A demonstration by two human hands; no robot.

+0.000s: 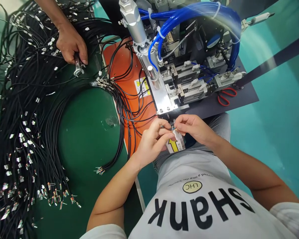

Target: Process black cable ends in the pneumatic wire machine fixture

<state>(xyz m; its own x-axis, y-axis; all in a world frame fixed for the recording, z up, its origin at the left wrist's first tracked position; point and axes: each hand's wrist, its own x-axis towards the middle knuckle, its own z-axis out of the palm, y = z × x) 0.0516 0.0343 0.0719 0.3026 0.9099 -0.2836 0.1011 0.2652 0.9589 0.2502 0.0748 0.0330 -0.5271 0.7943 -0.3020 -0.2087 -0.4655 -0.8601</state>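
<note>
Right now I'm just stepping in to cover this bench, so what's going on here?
The person's left hand and right hand pinch the thin stripped wire ends of a cable together, just below the front of the machine with its blue hoses. Black cables with metal terminals lie piled across the green table. At the far side, a co-worker's hand rests on that pile.

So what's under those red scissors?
The red scissors lie on a dark mat beside the machine. What's beneath the mat is covered, and the blades are partly hidden by the machine.
</note>
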